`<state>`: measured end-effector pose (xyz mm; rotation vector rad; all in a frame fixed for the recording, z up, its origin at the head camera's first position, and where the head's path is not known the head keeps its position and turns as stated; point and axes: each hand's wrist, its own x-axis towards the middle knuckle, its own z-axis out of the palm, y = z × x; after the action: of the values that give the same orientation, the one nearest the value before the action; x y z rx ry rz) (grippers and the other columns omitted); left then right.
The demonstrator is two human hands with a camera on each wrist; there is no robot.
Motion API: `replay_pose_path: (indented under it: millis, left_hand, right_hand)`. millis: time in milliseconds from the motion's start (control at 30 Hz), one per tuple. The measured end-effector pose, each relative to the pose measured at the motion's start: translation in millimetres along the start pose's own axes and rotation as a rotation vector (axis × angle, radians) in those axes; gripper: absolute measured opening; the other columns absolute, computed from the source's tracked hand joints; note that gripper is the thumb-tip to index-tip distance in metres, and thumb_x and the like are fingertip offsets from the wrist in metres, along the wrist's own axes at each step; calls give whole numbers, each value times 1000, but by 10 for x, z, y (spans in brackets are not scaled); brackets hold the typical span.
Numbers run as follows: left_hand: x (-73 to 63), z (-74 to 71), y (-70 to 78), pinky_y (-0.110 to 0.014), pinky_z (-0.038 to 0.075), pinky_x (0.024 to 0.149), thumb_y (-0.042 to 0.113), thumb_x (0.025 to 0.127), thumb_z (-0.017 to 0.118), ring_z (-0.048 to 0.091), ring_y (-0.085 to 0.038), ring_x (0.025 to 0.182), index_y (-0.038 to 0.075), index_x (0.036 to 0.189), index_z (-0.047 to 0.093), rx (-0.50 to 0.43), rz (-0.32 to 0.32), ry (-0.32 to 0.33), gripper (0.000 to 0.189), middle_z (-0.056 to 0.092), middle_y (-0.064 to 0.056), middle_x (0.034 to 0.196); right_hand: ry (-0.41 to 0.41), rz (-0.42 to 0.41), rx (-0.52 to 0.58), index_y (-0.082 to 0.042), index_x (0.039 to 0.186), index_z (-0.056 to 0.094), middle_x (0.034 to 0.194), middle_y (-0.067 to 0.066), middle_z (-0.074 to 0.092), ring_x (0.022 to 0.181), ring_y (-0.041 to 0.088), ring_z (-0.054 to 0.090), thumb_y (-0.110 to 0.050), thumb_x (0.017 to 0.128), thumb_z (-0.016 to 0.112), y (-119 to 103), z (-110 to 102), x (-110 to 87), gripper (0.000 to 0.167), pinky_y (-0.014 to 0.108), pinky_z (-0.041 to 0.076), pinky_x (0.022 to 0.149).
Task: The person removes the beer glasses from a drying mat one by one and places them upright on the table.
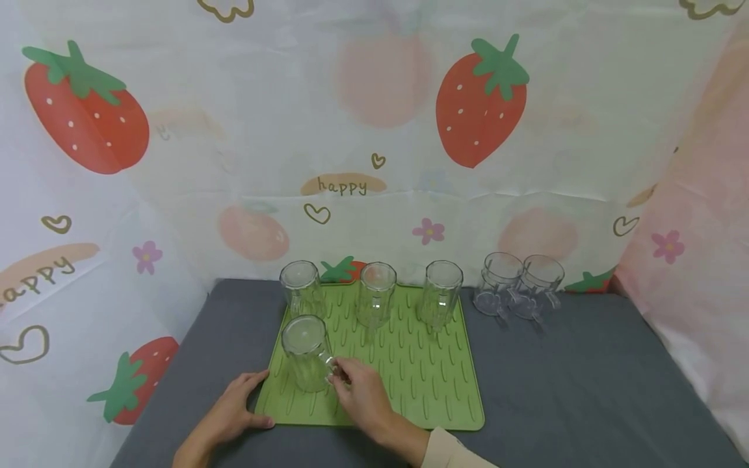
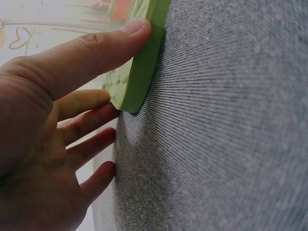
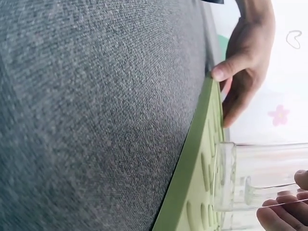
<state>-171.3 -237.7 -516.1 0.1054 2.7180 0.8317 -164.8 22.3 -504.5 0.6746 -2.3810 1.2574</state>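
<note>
the right hand (image 1: 365,398), at the lower centre of the head view, had its thumb and fingers curled on the handle (image 1: 329,365) of a clear glass mug (image 1: 305,364). the mug stood just up and to the left of that hand, its handle turned right into the grip, and in the right wrist view its body showed at the lower right, right against the green mat (image 1: 430,390). the left hand (image 1: 231,409), at the lower left of the head view, was spread rather than clenched, touching the mat's near left corner; its thumb (image 2: 103,53) lay on the front edge, at the upper middle of the left wrist view. the held mug was to the right of this hand and apart from it. three more mugs (image 1: 377,299) stood in a row along the mat's upper edge, the leftmost just behind the held one. at the centre right, two glass cups (image 1: 535,292) stood close together on the grey cloth (image 1: 585,377), beside the mat
</note>
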Motion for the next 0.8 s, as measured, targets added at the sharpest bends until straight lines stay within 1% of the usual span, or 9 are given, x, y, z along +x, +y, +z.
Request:
replay_pose_path:
  millis: [100, 267, 333, 433, 600, 800]
  left_hand:
    - [-8, 7, -12, -62, 39, 101, 32, 61, 91, 44, -47, 128, -3, 141, 46, -3, 6, 4, 98, 51, -22, 133]
    - [-12, 16, -1, -62, 39, 101, 30, 62, 91, 44, -47, 128, -3, 141, 46, -7, 16, 15, 97, 51, -22, 133]
    - [-9, 23, -1, -62, 39, 101, 30, 61, 91, 44, -47, 128, -3, 141, 46, -7, 14, 15, 97, 51, -22, 133]
    - [-11, 33, -8, -63, 39, 101, 30, 61, 92, 44, -47, 128, -3, 141, 46, -14, 7, 11, 98, 50, -23, 133]
    - [-11, 28, 8, -62, 39, 101, 30, 62, 91, 44, -47, 128, -3, 142, 46, -18, 2, 5, 98, 50, -23, 133]
    - [-18, 7, 10, -62, 39, 101, 30, 62, 91, 43, -47, 128, -3, 142, 46, -18, 4, 11, 97, 50, -23, 134]
  right_hand:
    - [18, -10, 20, 2, 94, 69, 83, 9, 70, 75, 13, 68, 2, 84, 71, 27, 3, 6, 10, 12, 55, 68]
    - [89, -60, -3, 3, 93, 70, 84, 12, 72, 73, 15, 70, 3, 80, 74, 74, 0, 11, 13, 11, 54, 67]
    - [101, -72, -7, 3, 93, 71, 84, 12, 72, 73, 16, 71, 4, 79, 75, 90, -6, 13, 14, 11, 54, 66]
    - [101, -68, -6, 3, 95, 72, 86, 12, 73, 74, 16, 71, 3, 79, 75, 116, -14, 20, 16, 12, 55, 66]
    - [75, -44, -12, 2, 98, 73, 89, 12, 74, 76, 16, 71, 1, 82, 73, 128, -56, 45, 16, 13, 55, 65]
    - [52, -40, 42, 5, 101, 72, 93, 16, 75, 80, 20, 73, 2, 83, 72, 107, -141, 89, 18, 15, 56, 66]
